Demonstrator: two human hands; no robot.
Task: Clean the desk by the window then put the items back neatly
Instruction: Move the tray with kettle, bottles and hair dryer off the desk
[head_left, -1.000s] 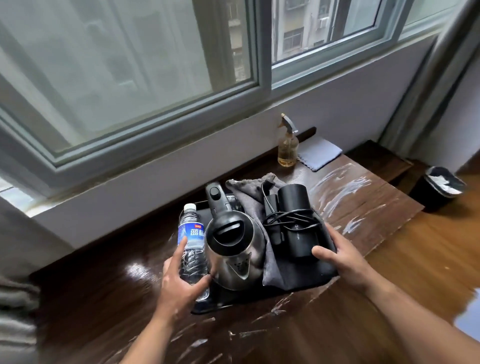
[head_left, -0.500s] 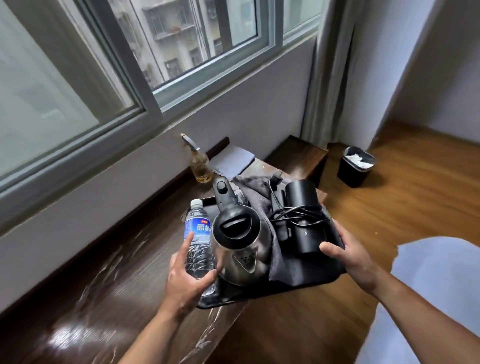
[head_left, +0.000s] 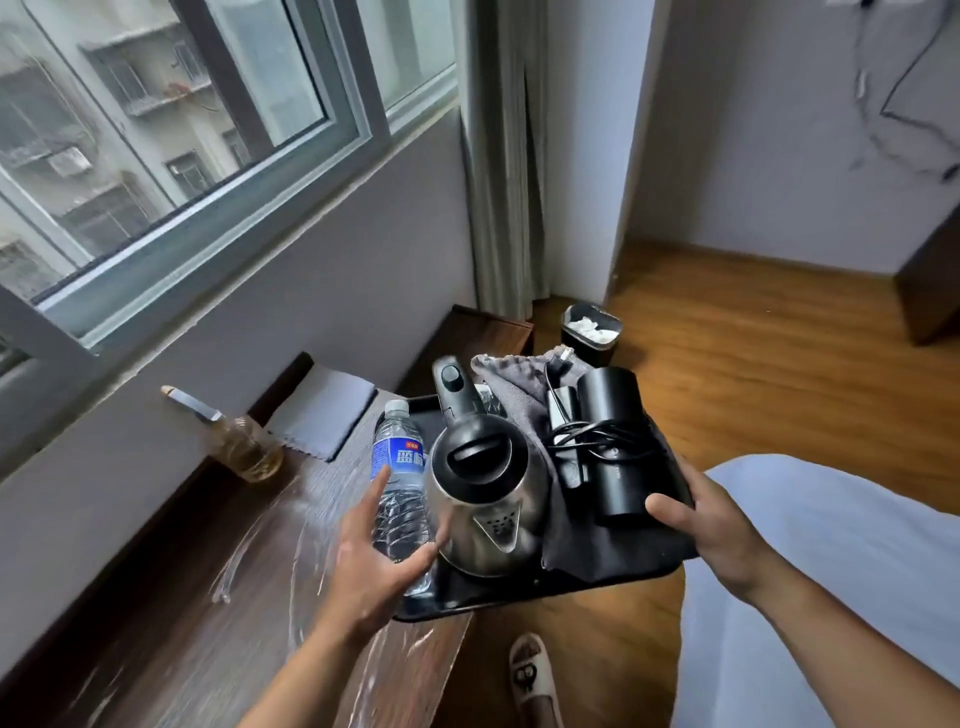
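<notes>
Over desk (head_left: 249, 597) edge, tray (head_left: 519, 597) crosswise; left hand (head_left: 374, 561) around upright bottle (head_left: 400, 467), right hand (head_left: 711, 525) around tray end.

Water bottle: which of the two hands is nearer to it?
Left. The left hand holds the water bottle itself; the right hand grips the tray at its other side, past the kettle and hair dryer.

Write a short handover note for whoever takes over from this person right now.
Left hand holds the water bottle standing on the tray; right hand grips the tray's right edge. Tray, with kettle, hair dryer and grey bag, hangs past the end of the desk. Spray bottle and folded cloth sit on the desk by the wall. Done: desk looks sprayed, streaked. Left: wipe it, set everything back neatly.
</notes>
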